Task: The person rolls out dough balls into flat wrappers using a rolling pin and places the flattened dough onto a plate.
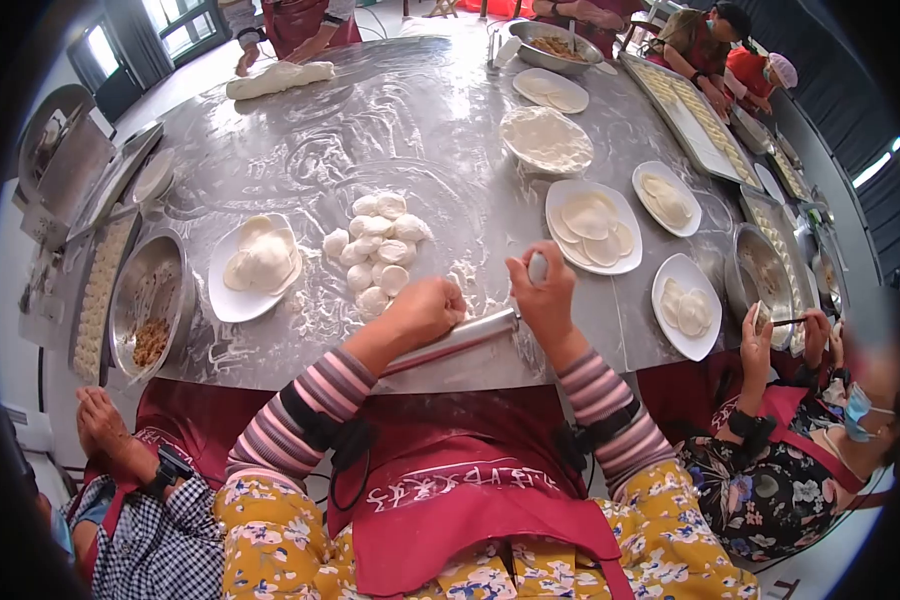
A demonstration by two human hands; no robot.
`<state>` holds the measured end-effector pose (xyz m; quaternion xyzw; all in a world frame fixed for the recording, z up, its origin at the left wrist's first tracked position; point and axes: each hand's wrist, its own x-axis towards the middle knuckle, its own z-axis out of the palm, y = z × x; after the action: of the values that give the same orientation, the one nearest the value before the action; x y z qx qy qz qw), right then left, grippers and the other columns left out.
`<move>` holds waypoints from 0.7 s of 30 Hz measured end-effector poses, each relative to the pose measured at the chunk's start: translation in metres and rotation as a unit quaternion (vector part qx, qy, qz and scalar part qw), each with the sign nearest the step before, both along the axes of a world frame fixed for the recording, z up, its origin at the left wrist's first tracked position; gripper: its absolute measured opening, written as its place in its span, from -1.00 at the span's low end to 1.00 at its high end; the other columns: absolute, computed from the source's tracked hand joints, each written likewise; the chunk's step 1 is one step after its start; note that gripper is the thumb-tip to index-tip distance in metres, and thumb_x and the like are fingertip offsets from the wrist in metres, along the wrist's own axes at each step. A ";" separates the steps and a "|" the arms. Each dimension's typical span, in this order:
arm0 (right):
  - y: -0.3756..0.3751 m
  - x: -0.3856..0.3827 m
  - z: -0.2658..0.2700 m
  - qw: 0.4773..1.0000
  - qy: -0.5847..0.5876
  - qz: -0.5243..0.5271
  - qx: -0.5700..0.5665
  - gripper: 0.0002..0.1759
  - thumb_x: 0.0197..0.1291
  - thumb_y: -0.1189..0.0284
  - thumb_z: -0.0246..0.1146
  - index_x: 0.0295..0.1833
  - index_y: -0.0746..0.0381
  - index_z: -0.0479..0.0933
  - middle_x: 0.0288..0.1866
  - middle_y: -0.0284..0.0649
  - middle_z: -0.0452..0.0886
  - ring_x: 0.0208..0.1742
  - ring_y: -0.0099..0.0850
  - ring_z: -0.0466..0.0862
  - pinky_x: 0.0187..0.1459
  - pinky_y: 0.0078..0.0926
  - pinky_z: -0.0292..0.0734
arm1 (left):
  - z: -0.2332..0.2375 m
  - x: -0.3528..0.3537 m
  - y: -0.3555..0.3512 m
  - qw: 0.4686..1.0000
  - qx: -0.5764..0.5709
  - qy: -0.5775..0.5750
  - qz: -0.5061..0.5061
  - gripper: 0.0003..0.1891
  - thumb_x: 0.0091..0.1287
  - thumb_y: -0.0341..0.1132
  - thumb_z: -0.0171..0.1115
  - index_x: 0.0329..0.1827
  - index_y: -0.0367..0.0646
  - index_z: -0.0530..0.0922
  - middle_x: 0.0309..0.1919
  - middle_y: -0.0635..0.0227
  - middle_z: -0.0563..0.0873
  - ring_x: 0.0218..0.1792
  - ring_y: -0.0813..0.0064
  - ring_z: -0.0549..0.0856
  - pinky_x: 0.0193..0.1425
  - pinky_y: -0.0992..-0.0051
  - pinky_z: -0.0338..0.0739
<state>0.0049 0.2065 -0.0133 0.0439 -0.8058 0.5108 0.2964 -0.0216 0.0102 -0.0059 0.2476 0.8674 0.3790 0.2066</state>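
Observation:
A metal rolling pin (482, 328) lies slantwise at the near edge of the floured table. My right hand (546, 290) is closed round its pale handle. My left hand (428, 318) is curled over the other end of the pin, its fingers bent together; what they hold is hidden. Just beyond my left hand sits a pile of several small dough pieces (378, 240). A white plate with round wrappers (257, 268) stands left of the pile, and another plate of wrappers (594, 228) is to the right, beyond my right hand.
A filling bowl (153, 305) stands at the left edge, another bowl (760, 272) at the right. A plate of flour (547, 139) and a long dough roll (281, 80) lie farther back. Co-workers sit close on both sides; the right one holds a wrapper (762, 317). Others stand across the table.

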 end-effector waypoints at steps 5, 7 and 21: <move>0.005 0.027 0.000 0.996 0.045 -0.020 0.077 -0.74 0.04 0.57 0.37 -0.28 0.22 0.37 -0.55 -0.17 0.48 -0.58 -0.26 0.56 -0.52 -0.40 0.42 | 0.004 0.002 -0.008 1.000 0.022 -0.001 -0.005 -0.89 0.02 -0.40 0.27 -0.47 -0.29 0.61 -0.52 0.11 0.68 -0.44 0.24 0.69 -0.32 0.36 0.54; 0.006 0.050 -0.002 0.997 0.046 -0.047 0.045 -0.74 0.04 0.58 0.36 -0.27 0.22 0.38 -0.55 -0.16 0.46 -0.58 -0.20 0.54 -0.53 -0.38 0.40 | 0.002 0.012 -0.014 0.998 0.044 -0.041 0.018 -0.88 0.02 -0.40 0.27 -0.45 -0.30 0.59 -0.52 0.11 0.68 -0.45 0.25 0.68 -0.33 0.36 0.53; 0.004 0.052 0.005 0.990 0.075 -0.071 0.095 -0.73 0.03 0.57 0.35 -0.25 0.24 0.37 -0.53 -0.14 0.45 -0.56 -0.14 0.54 -0.51 -0.33 0.41 | -0.009 0.005 -0.007 0.994 0.048 0.089 -0.049 -0.86 0.15 -0.39 0.23 -0.32 -0.29 0.54 -0.48 0.09 0.63 -0.40 0.20 0.64 -0.29 0.35 0.50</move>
<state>0.0567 0.2102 -0.0086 0.0527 -0.8273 0.4051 0.3857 -0.0162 0.0028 -0.0148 0.3324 0.8501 0.3856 0.1346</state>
